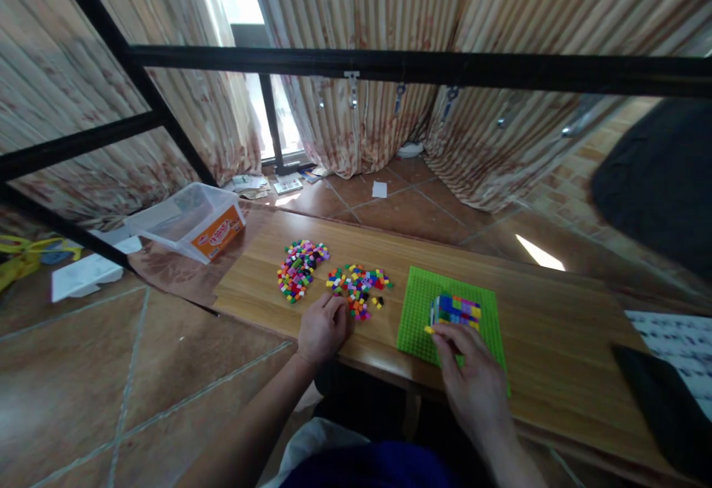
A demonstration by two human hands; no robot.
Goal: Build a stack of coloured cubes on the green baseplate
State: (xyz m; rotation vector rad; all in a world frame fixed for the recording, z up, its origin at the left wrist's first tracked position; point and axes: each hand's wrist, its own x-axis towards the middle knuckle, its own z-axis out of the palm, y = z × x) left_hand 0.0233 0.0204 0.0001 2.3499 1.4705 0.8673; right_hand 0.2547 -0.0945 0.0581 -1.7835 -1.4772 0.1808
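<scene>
My right hand (pixel 472 369) pinches a small yellow toy brick (pixel 429 330) over the near left part of the green baseplate (pixel 417 295). Just beyond the fingertips, a block of joined bricks (pixel 459 308), mostly blue and purple with red and yellow, sits on the plate; its near side is partly hidden by the hand. My left hand (pixel 322 326) rests on the wooden table with its fingers curled closed, against the near left edge of a loose brick pile (pixel 359 280). Whatever those fingers hold, if anything, is hidden.
A second pile of mixed bricks (pixel 300 269) lies farther left on the table (pixel 556 325). A clear plastic bin (pixel 189 213) with an orange label stands beyond the table's left end. At the right are a dark flat object (pixel 661 406) and a patterned white sheet (pixel 673 351).
</scene>
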